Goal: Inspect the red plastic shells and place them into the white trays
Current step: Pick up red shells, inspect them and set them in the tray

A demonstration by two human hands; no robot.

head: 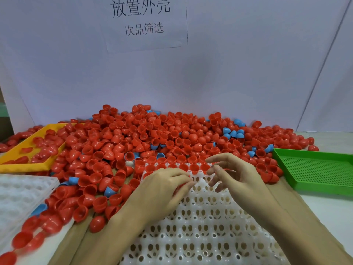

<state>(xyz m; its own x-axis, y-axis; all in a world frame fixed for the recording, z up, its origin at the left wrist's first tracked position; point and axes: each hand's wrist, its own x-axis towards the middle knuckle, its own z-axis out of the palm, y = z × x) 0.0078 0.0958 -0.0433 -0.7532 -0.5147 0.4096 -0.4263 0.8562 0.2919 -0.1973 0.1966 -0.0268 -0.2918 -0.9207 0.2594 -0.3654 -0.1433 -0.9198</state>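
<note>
White tray lies nearest, right in front, and most of its holes have nothing in them. Only the far row holds red shells, sitting open side up. Left hand is over the tray's far end with its fingers curled round a red shell, which peeks out under the fingertips. Right hand hovers just beside it, fingers spread and loose, holding nothing. So the step looks like putting this shell down in the second row. Next, the shell should go open side up into a free hole beside the full row, and the right hand should fetch another one. Behind the tray is a big pile of red shells with some blue shells mixed in. A yellow tray sits at the left and a green tray at the right.
</note>
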